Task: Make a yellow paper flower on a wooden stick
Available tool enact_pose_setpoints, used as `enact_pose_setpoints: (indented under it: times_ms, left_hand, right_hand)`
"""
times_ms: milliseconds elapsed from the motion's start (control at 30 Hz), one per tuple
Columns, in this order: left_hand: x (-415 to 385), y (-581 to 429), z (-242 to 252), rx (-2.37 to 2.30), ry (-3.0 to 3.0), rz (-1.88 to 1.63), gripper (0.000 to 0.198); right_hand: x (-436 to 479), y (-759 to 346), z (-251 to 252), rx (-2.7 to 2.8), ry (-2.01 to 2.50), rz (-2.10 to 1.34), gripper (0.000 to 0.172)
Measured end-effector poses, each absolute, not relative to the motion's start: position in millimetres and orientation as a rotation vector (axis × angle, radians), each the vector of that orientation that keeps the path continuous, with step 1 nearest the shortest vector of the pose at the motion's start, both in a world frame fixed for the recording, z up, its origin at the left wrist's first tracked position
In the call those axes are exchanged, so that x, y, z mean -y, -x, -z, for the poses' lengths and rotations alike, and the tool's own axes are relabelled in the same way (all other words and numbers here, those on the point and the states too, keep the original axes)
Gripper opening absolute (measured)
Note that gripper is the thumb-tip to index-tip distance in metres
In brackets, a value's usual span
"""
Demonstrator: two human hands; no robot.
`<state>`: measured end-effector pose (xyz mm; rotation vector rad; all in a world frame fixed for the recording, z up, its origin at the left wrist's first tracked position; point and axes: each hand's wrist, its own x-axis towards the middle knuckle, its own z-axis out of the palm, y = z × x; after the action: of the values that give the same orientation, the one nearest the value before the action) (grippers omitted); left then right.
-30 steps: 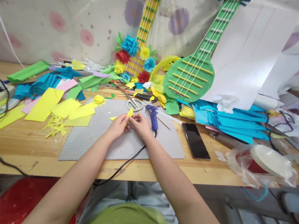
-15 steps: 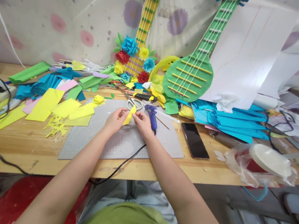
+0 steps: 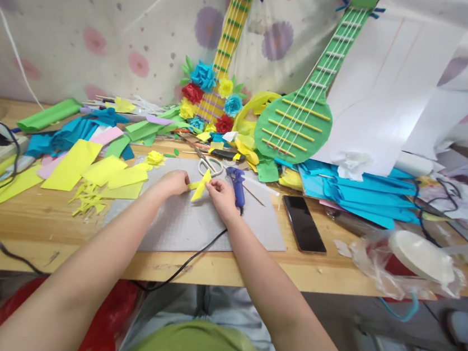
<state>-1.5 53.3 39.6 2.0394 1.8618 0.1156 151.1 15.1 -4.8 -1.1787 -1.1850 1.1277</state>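
- Both hands meet over a grey gridded cutting mat [image 3: 178, 222], where the left hand [image 3: 173, 182] and the right hand [image 3: 222, 194] each pinch, fingers drawn narrow, one small folded piece of yellow paper [image 3: 200, 186].
- That paper sits between the two hands, just above the mat, with its long axis tilted from lower left to upper right. A short strip juts toward the left hand, which closes on that end, while the right hand grips the opposite edge; neither hand is clearly the nearer.
- Just beyond the right hand lies a blue hot-glue gun [image 3: 238, 184], its black cord [image 3: 191, 258] trailing off the pale wooden desk [image 3: 42, 227].
- White-handled scissors [image 3: 211, 165] lie just behind the paper, and cut yellow paper sheets [image 3: 91, 169] are spread to the left.
- To the right lies a black smartphone [image 3: 304, 224], and a green paper guitar [image 3: 294, 123] leans at the back.
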Motion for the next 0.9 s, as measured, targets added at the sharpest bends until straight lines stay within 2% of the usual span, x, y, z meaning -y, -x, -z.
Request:
enact_pose_setpoints:
  times_ms: [100,200,267,533,733,900]
  left_hand:
    - [-49,1,-38,-1.765,-1.912,-0.391,0.008]
    - [-43,-5,-32,-1.539,-1.496,-0.803,0.008]
    - [-37,-11,-25,-1.382,-1.262,-0.929,0.014]
    - [-12,-21,-14,-1.000,-1.096,-0.919,0.032]
    - [-11,-20,-15,-0.971,-0.981,-0.934,0.031]
    - [-10,-18,-9,-0.936,-1.115,-0.950,0.036]
  right_hand:
    - [-16,-151,5,1.182,1.179,-1.132,0.021]
    - [-15,-151,4,1.170,1.155,-1.159,0.022]
    - [-14,-150,2,1.172,1.110,-1.195,0.022]
    - [-10,-148,6,1.246,1.041,-1.273,0.021]
    - [-9,-147,8,1.337,1.129,-1.184,0.013]
    - [-8,-147,8,1.412,1.180,-1.114,0.012]
